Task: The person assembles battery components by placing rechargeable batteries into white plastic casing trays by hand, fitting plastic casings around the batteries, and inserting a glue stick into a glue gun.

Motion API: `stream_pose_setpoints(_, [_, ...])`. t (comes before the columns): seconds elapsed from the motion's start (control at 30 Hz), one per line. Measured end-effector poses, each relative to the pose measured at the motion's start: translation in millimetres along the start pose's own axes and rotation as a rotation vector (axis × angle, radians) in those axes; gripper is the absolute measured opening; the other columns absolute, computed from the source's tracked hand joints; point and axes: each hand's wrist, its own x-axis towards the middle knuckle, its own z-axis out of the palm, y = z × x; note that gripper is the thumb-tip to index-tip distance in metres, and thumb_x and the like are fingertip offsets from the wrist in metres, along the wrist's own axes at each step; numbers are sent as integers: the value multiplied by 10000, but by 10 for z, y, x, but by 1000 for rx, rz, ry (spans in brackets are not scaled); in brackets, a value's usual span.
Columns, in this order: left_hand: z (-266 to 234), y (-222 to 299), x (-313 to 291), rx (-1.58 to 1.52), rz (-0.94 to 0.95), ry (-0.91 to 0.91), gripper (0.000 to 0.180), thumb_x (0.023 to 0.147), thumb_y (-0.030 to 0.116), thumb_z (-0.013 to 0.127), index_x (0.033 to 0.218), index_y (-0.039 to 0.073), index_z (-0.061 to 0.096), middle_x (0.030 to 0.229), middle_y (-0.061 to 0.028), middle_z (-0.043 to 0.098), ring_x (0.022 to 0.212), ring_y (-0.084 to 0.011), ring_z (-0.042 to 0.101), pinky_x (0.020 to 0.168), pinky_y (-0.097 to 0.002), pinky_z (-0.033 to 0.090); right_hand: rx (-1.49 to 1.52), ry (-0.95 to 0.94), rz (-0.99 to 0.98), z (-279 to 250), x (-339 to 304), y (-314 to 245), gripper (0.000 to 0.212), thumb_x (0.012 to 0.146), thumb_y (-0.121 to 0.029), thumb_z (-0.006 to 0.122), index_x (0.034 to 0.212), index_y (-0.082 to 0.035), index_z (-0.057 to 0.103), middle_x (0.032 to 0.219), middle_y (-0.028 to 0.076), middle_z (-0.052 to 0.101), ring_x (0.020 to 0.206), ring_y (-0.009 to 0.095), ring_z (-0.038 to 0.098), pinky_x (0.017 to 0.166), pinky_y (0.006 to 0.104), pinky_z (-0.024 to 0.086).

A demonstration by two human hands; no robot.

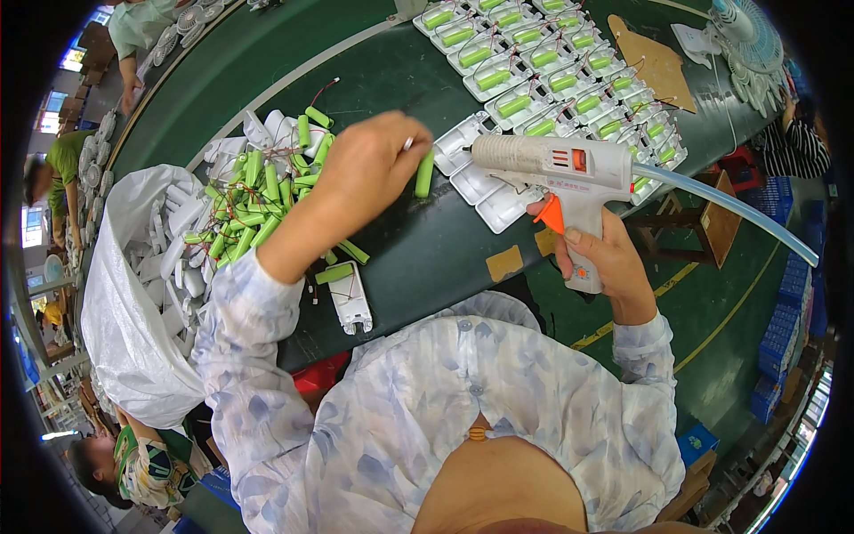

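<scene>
Casings [487, 96] are ranged in rows at 1 o'clock, most seen with one green cell inside; that share of the work is judged done. Nearer the centre, toward half past one, a few bare casings [503, 209] are seen, apparently left to be filled. One cell [424, 175] is held at the fingertips of the left hand [372, 169], though the exact pinch is blurred. At 2 o'clock the gun [569, 169] is gripped in the right hand [605, 254]. Plenty seems left: loose cells [262, 209] are heaped at 10 o'clock, and white parts [173, 258] are bagged at 9.
</scene>
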Motion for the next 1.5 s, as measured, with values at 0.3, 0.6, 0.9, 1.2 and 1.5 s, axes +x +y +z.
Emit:
stream_pose_setpoints(0.3, [458, -162, 486, 137, 199, -65, 86, 808, 70, 695, 894, 72, 703, 885, -70, 598, 856, -274, 615, 697, -384, 505, 27, 36, 11, -3, -87, 38, 413, 930, -201, 616, 1262, 25, 520, 1040, 102, 665, 601, 118, 578, 538, 268, 469])
stream_pose_setpoints(0.6, [608, -199, 492, 241, 234, -41, 99, 763, 85, 729, 858, 114, 719, 848, -39, 576, 848, -242, 597, 685, -372, 511, 24, 48, -14, 25, -88, 3, 403, 933, -184, 604, 1257, 37, 511, 1209, 128, 646, 603, 112, 567, 552, 263, 483])
stream_pose_setpoints(0.9, [14, 35, 470, -23, -4, 126, 264, 846, 144, 699, 1087, 39, 665, 886, -114, 636, 844, -301, 630, 748, -388, 511, 7, 51, -35, 7, -18, -10, 350, 928, -198, 598, 1190, 28, 537, 1035, 97, 637, 575, 103, 544, 514, 245, 445])
stream_pose_setpoints(1.2, [-179, 60, 348, -130, -58, 205, 228, 858, 132, 696, 1059, 27, 690, 894, -118, 670, 771, -243, 664, 680, -335, 521, 1, 18, -8, 13, 121, 27, 342, 932, -218, 593, 1160, 30, 534, 1011, 92, 621, 542, 100, 529, 487, 233, 420])
stream_pose_setpoints(1.5, [-55, 306, 265, -189, 31, 125, 202, 829, 106, 691, 1015, 28, 691, 881, -124, 664, 793, -302, 661, 697, -378, 529, -9, 63, 18, -1, -31, 32, 337, 925, -221, 609, 1143, 27, 540, 981, 80, 608, 555, 108, 538, 493, 244, 431])
